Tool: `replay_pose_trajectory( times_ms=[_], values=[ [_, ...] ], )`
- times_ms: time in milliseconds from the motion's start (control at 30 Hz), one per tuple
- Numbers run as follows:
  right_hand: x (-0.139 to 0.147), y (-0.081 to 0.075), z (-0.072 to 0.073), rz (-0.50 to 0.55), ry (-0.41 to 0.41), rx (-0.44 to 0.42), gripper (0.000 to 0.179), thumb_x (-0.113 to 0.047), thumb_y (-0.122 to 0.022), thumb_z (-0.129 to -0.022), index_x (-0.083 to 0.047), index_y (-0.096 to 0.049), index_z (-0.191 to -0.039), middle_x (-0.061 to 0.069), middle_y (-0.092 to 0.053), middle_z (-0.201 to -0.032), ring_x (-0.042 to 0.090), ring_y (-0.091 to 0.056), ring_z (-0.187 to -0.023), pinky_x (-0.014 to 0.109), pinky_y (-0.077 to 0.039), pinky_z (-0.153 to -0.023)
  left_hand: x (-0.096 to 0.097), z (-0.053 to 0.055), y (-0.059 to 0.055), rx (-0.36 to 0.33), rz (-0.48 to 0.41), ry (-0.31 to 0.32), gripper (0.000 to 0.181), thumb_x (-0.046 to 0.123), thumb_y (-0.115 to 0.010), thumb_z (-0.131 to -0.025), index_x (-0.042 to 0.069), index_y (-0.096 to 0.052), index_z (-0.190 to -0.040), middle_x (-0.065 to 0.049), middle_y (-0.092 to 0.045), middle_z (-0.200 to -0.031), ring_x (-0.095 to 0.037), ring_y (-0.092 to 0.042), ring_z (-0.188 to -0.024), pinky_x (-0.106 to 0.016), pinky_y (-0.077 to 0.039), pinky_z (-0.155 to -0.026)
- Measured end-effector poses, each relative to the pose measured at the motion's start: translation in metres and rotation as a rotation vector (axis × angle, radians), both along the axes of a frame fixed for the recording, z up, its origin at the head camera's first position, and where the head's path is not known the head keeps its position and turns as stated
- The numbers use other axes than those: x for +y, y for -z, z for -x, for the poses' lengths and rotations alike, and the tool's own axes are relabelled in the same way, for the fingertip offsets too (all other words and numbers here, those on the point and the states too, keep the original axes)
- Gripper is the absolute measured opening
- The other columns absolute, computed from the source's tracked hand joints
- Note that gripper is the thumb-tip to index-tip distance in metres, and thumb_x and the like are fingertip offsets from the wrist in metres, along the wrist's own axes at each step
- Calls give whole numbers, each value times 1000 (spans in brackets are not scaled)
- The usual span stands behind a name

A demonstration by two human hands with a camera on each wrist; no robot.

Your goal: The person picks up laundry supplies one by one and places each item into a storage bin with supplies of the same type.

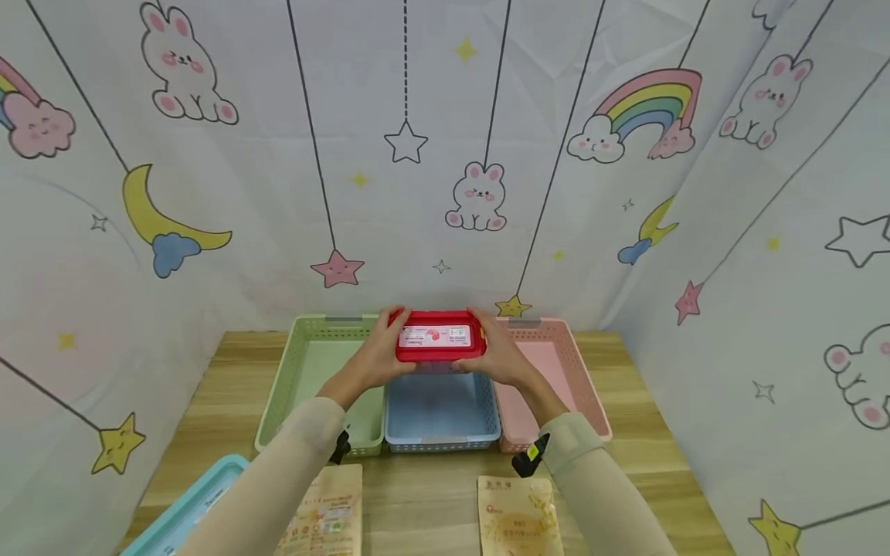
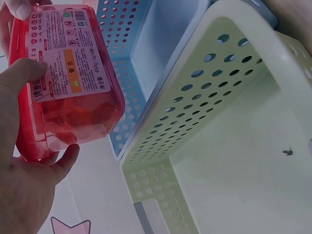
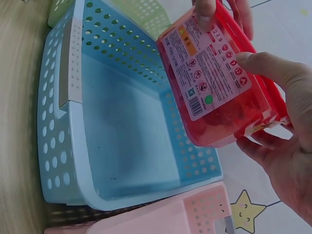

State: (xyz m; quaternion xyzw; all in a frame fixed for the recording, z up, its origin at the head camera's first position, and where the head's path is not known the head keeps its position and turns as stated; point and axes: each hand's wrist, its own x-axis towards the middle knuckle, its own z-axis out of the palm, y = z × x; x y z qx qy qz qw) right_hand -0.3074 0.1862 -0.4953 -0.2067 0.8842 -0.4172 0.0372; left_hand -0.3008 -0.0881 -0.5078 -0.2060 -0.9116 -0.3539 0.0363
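Both hands hold a red lidded plastic box [image 1: 436, 337] above the far end of the blue basket [image 1: 442, 409]. My left hand [image 1: 377, 351] grips its left end, and my right hand [image 1: 497, 351] grips the right end. In the left wrist view, the left thumb lies on the labelled side of the translucent red box [image 2: 73, 53], fingers under the far side. The right wrist view shows the right thumb against the label and fingers curled round the box's end [image 3: 209, 73]. Reddish contents show dimly through its wall.
A green basket [image 1: 274, 401] stands left of the blue one, a pink basket [image 1: 591, 401] right. Nearer on the wooden table [image 1: 424, 494] lie two tan pouches, one left [image 1: 327, 510] and one right [image 1: 520, 517]. A light-blue box [image 1: 195, 502] is at front left. Patterned cloth [image 1: 431, 255] encloses the table.
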Motion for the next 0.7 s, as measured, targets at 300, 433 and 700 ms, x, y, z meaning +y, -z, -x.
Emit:
replay_pose_trajectory(
  times_ms=[300,433,700],
  values=[
    [-1,3,6,11,27,-38,113,-31,-91,-78,-16,-25,-168,8,-37,-164,31,-40,-143,60,-45,-111,4,8,5,-43,-22,-47,108,18,-90,-81,4,-26,-166,-20,-22,-166,-41,-36,-146,-54,-52,-107],
    [-2,7,7,4,48,-41,111,-29,-90,-80,-14,-24,-169,10,-36,-165,32,-39,-144,61,-43,-113,8,10,10,-68,-27,-73,108,19,-90,-80,6,-27,-166,-19,-22,-166,-42,-38,-145,-54,-53,-105],
    [-5,13,9,9,59,-55,109,-23,-90,-82,-10,-24,-168,13,-35,-165,35,-39,-144,61,-44,-112,11,15,20,-82,-30,-86,100,16,-88,-83,6,-31,-164,-20,-21,-165,-42,-37,-146,-54,-51,-108]
  ],
)
